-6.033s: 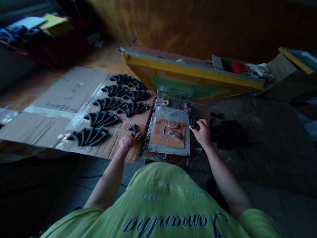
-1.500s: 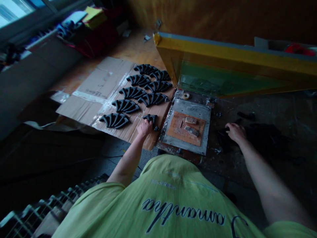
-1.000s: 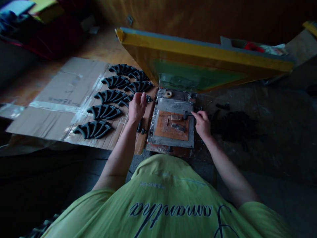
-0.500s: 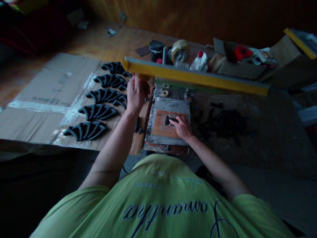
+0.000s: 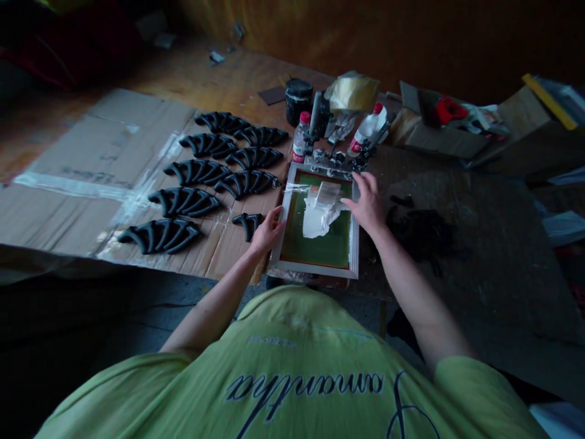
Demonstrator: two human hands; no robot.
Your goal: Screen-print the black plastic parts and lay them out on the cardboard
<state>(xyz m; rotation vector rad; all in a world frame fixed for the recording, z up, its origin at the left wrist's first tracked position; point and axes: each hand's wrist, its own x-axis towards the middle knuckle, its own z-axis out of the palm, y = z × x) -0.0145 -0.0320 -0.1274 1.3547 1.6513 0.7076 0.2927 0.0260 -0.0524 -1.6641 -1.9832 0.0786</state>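
Note:
A screen-printing frame (image 5: 320,268) lies flat on the workbench. On its green mesh (image 5: 292,235) sit a patch of white ink (image 5: 315,222) and a squeegee (image 5: 325,194) with what looks like clear tape about it. My left hand (image 5: 269,230) has its fingers curled round the frame's left edge. Over the upper right edge is my right hand (image 5: 366,200), its fingers apart and its thumb reaching toward the ink. Left of the frame, several fans of curved black parts (image 5: 185,204) lie in rows on cardboard, with a short fan (image 5: 247,223) closest to my left hand.
Behind the frame stand a clamp mechanism (image 5: 336,158), two red-capped bottles (image 5: 299,143), a black tub (image 5: 298,100) and a tape roll (image 5: 351,92). A pile of black parts (image 5: 423,235) lies to the right. Farther back is an open carton (image 5: 439,131).
The frame has swung down from its raised position to flat, covering the board and the black part on it. My left hand has come down along its edge; my right hand has let go of the part.

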